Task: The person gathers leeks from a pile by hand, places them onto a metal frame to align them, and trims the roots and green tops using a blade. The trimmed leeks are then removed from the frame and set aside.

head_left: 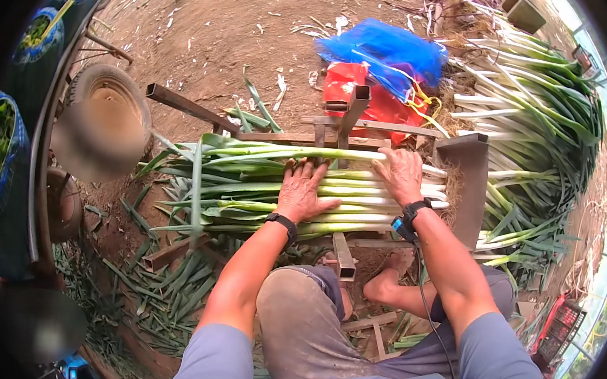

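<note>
A layer of leeks (pixel 261 188) lies crosswise in a metal frame in front of me, white root ends to the right and green leaves to the left. My left hand (pixel 305 192) rests flat on the middle of the stalks, fingers spread. At the far right of the bundle, my right hand (pixel 399 175) has its thumb and fingers around the white part of the farthest leek (pixel 348 154). A pale strap-like band (pixel 197 185) crosses the leafy side. The root ends point toward an upright metal plate (pixel 467 190).
Loose leeks (pixel 533 121) are heaped on the right. Blue plastic (pixel 387 51) and red plastic (pixel 346 83) bags lie beyond the frame. A wheel (pixel 106 91) stands at left beside lined containers of greens (pixel 0 147). Trimmed leaves (pixel 162 292) litter the ground; a crate (pixel 563 326) sits at right.
</note>
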The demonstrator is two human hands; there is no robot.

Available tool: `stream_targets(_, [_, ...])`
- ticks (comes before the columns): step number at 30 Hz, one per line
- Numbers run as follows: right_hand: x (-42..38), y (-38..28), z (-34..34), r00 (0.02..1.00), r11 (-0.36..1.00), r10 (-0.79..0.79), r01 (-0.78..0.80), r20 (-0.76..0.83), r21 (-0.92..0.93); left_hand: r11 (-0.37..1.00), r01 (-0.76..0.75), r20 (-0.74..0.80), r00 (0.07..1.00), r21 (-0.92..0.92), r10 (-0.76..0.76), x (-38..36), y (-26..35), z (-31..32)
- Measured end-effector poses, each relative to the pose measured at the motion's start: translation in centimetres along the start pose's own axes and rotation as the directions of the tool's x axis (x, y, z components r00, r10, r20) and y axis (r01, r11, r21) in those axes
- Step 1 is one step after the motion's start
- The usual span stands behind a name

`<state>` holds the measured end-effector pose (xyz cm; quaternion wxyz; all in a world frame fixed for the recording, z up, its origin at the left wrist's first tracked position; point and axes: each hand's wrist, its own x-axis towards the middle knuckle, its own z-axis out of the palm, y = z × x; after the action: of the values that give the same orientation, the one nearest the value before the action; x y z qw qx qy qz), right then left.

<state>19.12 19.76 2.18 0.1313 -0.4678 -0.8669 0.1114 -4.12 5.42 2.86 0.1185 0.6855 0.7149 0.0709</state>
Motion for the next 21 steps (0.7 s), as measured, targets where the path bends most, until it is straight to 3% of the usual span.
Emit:
stream_targets(3, [-0.8,1.3,1.7,0.992,0.996,0.087,-0.086,-0.092,0.015,1.0,0.027,-0.002,1.0,0.002,-0.027,-0.1,0.0,0.3])
stream_targets(4, [-1.2,1.9,2.2,0.996,0.994,0.089,-0.087,-0.024,0.061,1.0,0.004,-0.026,1.0,-0.026,-0.004,-0.1,0.0,0.3])
stream_targets(7, [-1.5,2.6,1.8,1.0,0.989,0.014,-0.012,-0.015,0.145,0.997,-0.043,-0.103,0.994,-0.059,0.037,-0.5,-0.3,0.1])
stream_targets(9, [-2.1,2.4,1.9,0.995,0.988,-0.013,0.027,-0.096,0.149,0.993,-0.046,-0.171,0.985,-0.108,0.026,-0.4,-0.3,0.2])
stream_targets(13, [-2.4,2.4,1.9,0.996,0.975,-0.04,0.056,-0.078,0.214,0.995,-0.1,-0.21,0.973,-0.02,0.093,1.2,-0.6,-2.1])
stream_targets(15, [-2.4,2.7,2.0,0.992,0.978,-0.063,0.082,-0.105,0.19,0.996,-0.01,-0.292,0.956,0.084,0.034,2.7,-1.0,-2.6])
stream_targets(16, [-2.4,3.0,2.2,0.998,0.986,-0.062,0.066,-0.03,0.152,0.996,0.083,-0.134,0.988,0.037,-0.078,2.8,-1.6,-2.1])
stream_targets(17, [-2.8,3.3,2.9,0.995,0.994,-0.05,0.058,-0.092,0.096,0.995,0.074,-0.101,0.993,0.064,-0.067,2.4,-1.3,-2.3])
stream_targets(18, [-3.0,2.6,2.0,0.999,0.998,0.031,-0.028,-0.036,0.064,0.993,0.093,-0.066,0.994,0.079,-0.088,1.7,-0.7,-2.3])
stream_targets(21, [-3.1,2.4,2.4,0.993,0.997,0.064,-0.061,-0.103,0.039,0.982,0.104,-0.081,0.992,0.155,-0.092,0.3,-0.7,-0.6])
